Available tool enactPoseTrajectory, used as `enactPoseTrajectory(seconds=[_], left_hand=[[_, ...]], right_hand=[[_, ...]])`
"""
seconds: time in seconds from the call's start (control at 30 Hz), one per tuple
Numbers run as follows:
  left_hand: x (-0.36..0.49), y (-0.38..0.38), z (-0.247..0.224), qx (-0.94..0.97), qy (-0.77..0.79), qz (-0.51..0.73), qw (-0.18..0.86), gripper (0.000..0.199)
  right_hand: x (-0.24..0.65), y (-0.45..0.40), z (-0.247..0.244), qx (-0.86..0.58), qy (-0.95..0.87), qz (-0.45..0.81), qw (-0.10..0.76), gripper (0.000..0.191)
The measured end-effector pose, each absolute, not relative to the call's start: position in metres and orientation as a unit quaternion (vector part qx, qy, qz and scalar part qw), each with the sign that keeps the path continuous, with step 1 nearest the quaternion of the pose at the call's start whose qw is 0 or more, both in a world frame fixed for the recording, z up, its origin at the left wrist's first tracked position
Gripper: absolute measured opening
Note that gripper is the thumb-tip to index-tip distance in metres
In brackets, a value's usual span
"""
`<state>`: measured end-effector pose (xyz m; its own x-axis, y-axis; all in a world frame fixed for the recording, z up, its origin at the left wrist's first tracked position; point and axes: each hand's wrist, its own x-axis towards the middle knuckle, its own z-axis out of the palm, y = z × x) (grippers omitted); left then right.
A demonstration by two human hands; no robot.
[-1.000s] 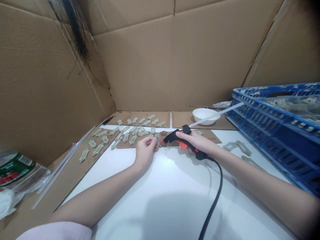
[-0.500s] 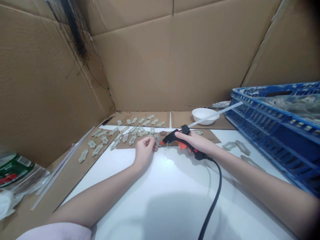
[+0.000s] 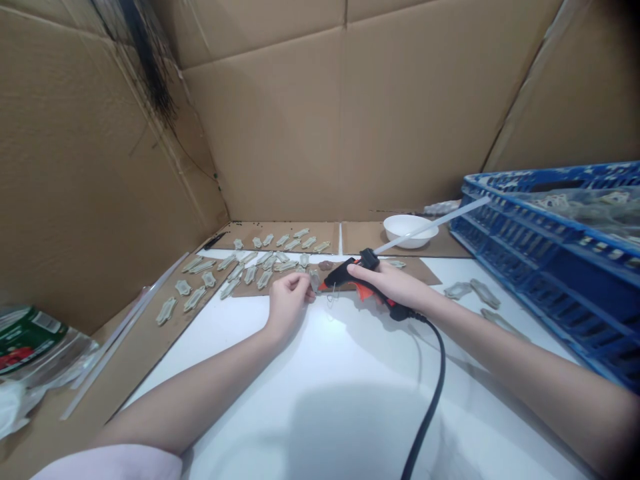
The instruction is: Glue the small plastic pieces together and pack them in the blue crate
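My right hand (image 3: 383, 281) is wrapped round a black and orange hot glue gun (image 3: 343, 274). A long translucent glue stick (image 3: 433, 225) sticks out of its back end, and a black cord (image 3: 431, 393) runs down from its handle. My left hand (image 3: 291, 300) pinches a small pale frame-shaped piece (image 3: 315, 280) between thumb and fingertips. The gun's orange nozzle is at this piece; whether they touch I cannot tell. Several similar pale pieces (image 3: 195, 299) lie in rows on cardboard strips to the left and behind my left hand.
A white bowl (image 3: 410, 231) stands at the back. To the right is a blue plastic crate (image 3: 540, 280) with bagged items. More pale pieces (image 3: 485, 293) lie beside it. At left are spare glue sticks (image 3: 125, 340) and a clear container with a green label (image 3: 35, 340). Cardboard walls (image 3: 280, 133) enclose the table.
Almost nothing differs. The glue gun has shifted very slightly left, and its glue stick tilts a little higher. My left hand keeps its pinch on the pale piece.
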<state>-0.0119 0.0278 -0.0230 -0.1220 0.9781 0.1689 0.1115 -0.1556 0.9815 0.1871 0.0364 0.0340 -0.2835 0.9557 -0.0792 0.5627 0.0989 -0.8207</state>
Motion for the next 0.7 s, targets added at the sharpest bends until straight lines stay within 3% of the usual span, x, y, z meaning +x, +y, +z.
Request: enactPoseTrajectory(seconds=[0.7], left_hand=[[-0.0083,0.0247,-0.0166,0.543,0.538,0.522,0.379,0.023]], right_hand=[[0.1865,0.0336,0.0347,-0.549,-0.73,0.34,0.225,0.047]])
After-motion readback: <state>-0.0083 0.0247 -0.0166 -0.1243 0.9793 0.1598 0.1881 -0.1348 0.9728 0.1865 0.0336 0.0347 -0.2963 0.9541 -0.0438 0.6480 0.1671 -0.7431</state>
